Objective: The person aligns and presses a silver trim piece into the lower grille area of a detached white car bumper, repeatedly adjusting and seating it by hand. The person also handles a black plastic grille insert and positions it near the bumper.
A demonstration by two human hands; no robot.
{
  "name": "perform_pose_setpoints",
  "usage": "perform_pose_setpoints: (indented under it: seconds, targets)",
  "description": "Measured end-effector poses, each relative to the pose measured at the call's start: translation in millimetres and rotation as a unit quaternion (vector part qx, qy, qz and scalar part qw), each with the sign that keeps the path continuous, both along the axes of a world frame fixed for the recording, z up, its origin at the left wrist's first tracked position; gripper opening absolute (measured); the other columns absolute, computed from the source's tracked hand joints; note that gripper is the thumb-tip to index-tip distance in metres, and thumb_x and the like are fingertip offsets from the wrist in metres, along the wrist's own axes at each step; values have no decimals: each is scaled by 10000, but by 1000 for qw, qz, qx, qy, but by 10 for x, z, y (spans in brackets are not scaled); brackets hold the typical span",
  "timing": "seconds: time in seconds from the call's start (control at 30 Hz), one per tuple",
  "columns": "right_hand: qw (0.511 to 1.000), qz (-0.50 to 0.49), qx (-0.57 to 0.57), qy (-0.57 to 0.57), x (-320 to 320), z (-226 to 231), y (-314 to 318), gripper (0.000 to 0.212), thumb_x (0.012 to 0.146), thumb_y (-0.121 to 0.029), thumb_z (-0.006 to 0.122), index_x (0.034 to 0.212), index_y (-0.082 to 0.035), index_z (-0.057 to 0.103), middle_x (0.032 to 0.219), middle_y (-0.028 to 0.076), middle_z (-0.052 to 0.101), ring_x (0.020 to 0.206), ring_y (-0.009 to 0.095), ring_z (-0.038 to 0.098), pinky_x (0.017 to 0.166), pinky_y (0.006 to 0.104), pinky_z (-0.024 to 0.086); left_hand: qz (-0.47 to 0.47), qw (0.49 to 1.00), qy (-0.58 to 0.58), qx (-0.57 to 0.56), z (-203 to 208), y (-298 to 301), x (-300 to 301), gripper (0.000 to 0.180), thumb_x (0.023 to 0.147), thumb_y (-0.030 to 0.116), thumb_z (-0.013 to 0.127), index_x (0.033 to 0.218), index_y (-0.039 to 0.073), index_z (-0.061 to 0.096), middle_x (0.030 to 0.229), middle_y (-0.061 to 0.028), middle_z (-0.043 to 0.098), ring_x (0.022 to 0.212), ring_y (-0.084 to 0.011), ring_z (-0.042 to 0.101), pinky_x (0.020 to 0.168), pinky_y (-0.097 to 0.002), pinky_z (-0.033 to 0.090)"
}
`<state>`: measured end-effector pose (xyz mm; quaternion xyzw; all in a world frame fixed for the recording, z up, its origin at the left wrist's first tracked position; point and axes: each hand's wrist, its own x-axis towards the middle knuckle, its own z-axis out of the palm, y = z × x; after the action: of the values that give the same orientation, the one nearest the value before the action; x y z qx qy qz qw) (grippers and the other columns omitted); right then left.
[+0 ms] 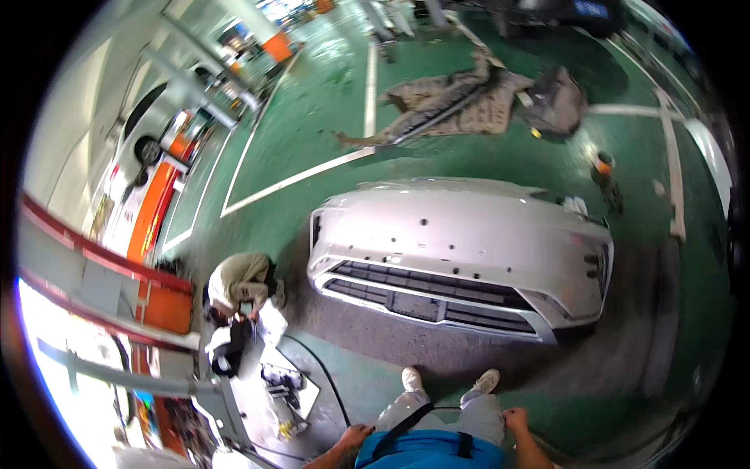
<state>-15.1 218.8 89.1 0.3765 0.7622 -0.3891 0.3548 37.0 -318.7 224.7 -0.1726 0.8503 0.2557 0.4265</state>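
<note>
A silver-white car bumper point(437, 234) with dark grille slats and several small round holes lies ahead of my feet. My left hand point(355, 436) hangs low beside my left thigh, its fingers curled. A black hose point(326, 371) runs down close to that hand; whether the two touch cannot be seen. By my right thigh my right hand point(516, 420) is closed, and what is inside it, if anything, is hidden. Both hands are well apart from the bumper. A black strap point(402, 430) crosses my blue top.
To the left a person point(241, 285) crouches over white sheets and a black item. Tools lie on a white board point(308, 399) nearby. Beyond the bumper are a crumpled brown sheet point(484, 109) and a dark bag point(558, 102). A dark car point(547, 16) stands at the back.
</note>
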Motion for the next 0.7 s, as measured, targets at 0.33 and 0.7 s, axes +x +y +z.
perform_pose_setpoints:
  seconds: [0.33, 0.7]
  targets:
    - [996, 33, -56, 67, -671, 401, -444, 212, 872, -163, 690, 926, 40, 720, 780, 125, 691, 652, 210, 637, 587, 359, 492, 255, 966, 41, -23, 47, -390, 538, 433, 877, 452, 613, 967, 56, 763, 902, -170, 743, 864, -318, 723, 808, -404, 564]
    - [971, 165, -134, 114, -1078, 1215, -2492, 146, 908, -133, 660, 942, 1, 706, 785, 73, 679, 647, 155, 619, 571, 293, 485, 440, 898, 14, 22, -347, -1534, 1282, 502, 939, 464, 516, 825, 26, 733, 759, -131, 733, 755, -275, 734, 777, -391, 567]
